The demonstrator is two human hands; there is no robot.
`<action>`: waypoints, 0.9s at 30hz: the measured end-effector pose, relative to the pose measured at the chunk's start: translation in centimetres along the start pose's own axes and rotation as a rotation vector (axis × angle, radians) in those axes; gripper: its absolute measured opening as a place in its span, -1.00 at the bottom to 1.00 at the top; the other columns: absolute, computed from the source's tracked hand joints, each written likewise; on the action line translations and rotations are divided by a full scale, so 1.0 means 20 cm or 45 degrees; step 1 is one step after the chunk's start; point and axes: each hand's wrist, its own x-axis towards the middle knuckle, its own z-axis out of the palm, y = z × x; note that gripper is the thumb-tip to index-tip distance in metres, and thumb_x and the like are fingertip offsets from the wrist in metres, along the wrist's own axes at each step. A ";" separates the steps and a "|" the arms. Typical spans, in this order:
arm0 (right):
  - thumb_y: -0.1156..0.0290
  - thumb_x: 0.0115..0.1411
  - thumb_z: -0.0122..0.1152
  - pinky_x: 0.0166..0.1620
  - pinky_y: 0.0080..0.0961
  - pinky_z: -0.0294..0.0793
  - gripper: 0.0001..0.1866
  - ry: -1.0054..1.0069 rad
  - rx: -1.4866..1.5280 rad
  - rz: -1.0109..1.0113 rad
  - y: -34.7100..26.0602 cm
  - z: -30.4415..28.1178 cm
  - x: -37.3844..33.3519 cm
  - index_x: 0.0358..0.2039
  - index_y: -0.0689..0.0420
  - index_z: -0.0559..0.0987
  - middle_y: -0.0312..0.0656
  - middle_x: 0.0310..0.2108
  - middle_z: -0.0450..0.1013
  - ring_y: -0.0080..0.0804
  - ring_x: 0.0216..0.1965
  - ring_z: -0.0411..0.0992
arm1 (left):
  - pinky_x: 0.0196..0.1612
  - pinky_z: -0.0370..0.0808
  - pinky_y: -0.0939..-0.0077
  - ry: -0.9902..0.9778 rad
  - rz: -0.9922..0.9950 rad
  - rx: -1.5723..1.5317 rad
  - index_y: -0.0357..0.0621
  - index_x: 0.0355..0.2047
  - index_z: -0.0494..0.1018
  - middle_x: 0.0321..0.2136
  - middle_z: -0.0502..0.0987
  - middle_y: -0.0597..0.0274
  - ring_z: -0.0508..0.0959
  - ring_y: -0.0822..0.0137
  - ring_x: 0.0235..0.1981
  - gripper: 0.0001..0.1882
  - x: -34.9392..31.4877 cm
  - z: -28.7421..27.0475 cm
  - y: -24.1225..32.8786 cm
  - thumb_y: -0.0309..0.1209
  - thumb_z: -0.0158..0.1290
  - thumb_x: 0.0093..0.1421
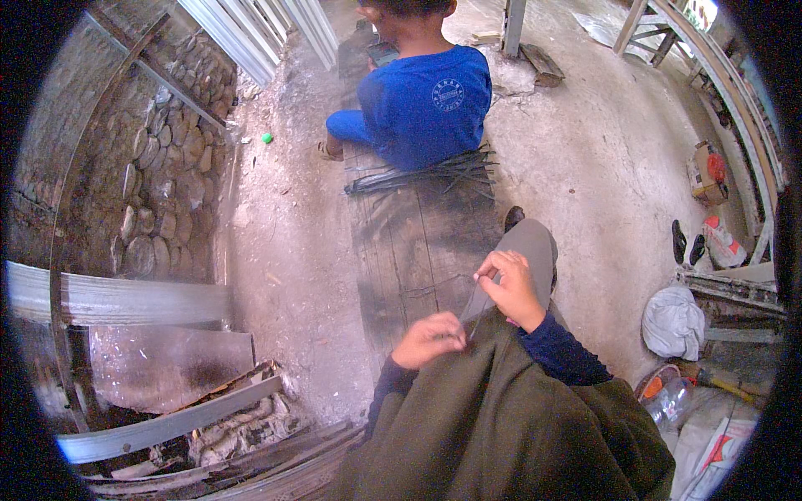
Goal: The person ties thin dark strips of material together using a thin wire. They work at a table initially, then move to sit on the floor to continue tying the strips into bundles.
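Over my lap, my right hand (511,288) is closed, its thumb and forefinger pinching a thin dark strand (469,306). The strand slants down toward my left hand (430,341), whose fingers are curled in around its lower end. My left hand is somewhat smeared by motion, so its exact hold is hard to see. Both hands are just above the olive-brown cloth (501,409) over my lap. Farther along the wooden bench (393,250) lies a bundle of long, dark, thin strips (418,174).
A person in a blue shirt (426,108) sits on the bench's far end, back toward me. Wood and metal framing (142,302) and stacked stones (159,200) stand left. At right are a white sack (673,322), a plastic bottle (671,402) and a cardboard box (707,177). A green ball (267,138) lies on the floor.
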 end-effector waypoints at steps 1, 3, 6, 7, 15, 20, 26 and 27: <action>0.50 -0.17 0.12 -0.25 -0.45 0.24 -0.90 0.035 -0.029 0.019 -0.01 0.00 0.00 -0.54 0.12 0.48 -0.21 -0.57 0.36 -0.30 -0.39 0.34 | -0.25 0.28 0.55 -0.169 0.048 -0.078 -0.24 -0.53 0.41 -0.50 0.38 0.28 0.37 0.38 -0.36 -0.90 0.01 0.02 0.03 -0.47 0.07 -0.05; 0.50 -0.18 0.09 -0.23 -0.42 0.24 -0.87 0.106 -0.084 0.052 -0.03 -0.02 0.00 -0.51 0.11 0.49 -0.19 -0.54 0.36 -0.24 -0.39 0.33 | -0.25 0.26 0.57 -0.153 0.019 -0.061 -0.21 -0.56 0.39 -0.50 0.37 0.30 0.36 0.41 -0.35 -0.89 0.01 0.03 0.06 -0.46 0.09 -0.06; 0.50 -0.16 0.12 -0.21 -0.43 0.24 -0.86 0.291 0.023 0.026 -0.02 0.02 0.01 -0.49 0.11 0.50 -0.19 -0.48 0.37 -0.27 -0.35 0.34 | -0.26 0.25 0.59 0.087 0.034 0.007 -0.18 -0.60 0.37 -0.51 0.37 0.31 0.35 0.44 -0.36 -0.87 0.00 0.00 0.03 -0.46 0.10 -0.09; 0.49 -0.16 0.13 -0.19 -0.45 0.24 -0.87 0.201 0.101 0.043 0.02 0.02 0.01 -0.49 0.11 0.51 -0.19 -0.47 0.38 -0.29 -0.33 0.34 | -0.28 0.26 0.60 0.245 -0.039 0.018 -0.17 -0.61 0.36 -0.52 0.37 0.31 0.35 0.45 -0.37 -0.86 -0.02 -0.01 0.03 -0.46 0.11 -0.10; 0.39 -0.08 0.19 -0.10 -0.51 0.21 -0.83 -0.804 0.874 0.143 0.02 -0.08 -0.01 -0.47 0.20 0.52 -0.21 -0.36 0.41 -0.40 -0.25 0.32 | -0.35 0.30 0.64 1.169 -0.274 0.298 -0.19 -0.62 0.38 -0.58 0.40 0.35 0.38 0.50 -0.47 -0.87 -0.11 -0.18 -0.09 -0.48 0.13 -0.15; 0.37 -0.10 0.22 -0.06 -0.47 0.18 -0.83 -1.056 1.216 0.044 -0.13 -0.08 -0.02 -0.50 0.19 0.52 -0.23 -0.37 0.41 -0.36 -0.19 0.30 | -0.36 0.32 0.66 1.280 -0.307 0.164 -0.23 -0.62 0.41 -0.56 0.42 0.30 0.41 0.49 -0.46 -0.88 -0.03 -0.10 0.01 -0.47 0.12 -0.13; 0.45 -0.14 0.25 -0.10 -0.50 0.22 -0.88 -0.797 1.088 0.201 -0.08 -0.04 -0.04 -0.61 0.17 0.48 -0.29 -0.49 0.43 -0.41 -0.24 0.33 | -0.34 0.32 0.63 1.130 -0.327 0.160 -0.23 -0.54 0.42 -0.54 0.41 0.29 0.41 0.46 -0.45 -0.90 0.00 -0.06 -0.07 -0.50 0.10 -0.12; 0.47 -0.14 0.25 -0.13 -0.52 0.24 -0.88 -0.726 1.042 0.241 -0.07 -0.04 -0.04 -0.63 0.17 0.47 -0.30 -0.51 0.43 -0.43 -0.26 0.34 | -0.34 0.32 0.63 1.047 -0.336 0.172 -0.23 -0.54 0.42 -0.53 0.41 0.29 0.41 0.46 -0.44 -0.90 0.01 -0.05 -0.06 -0.50 0.09 -0.11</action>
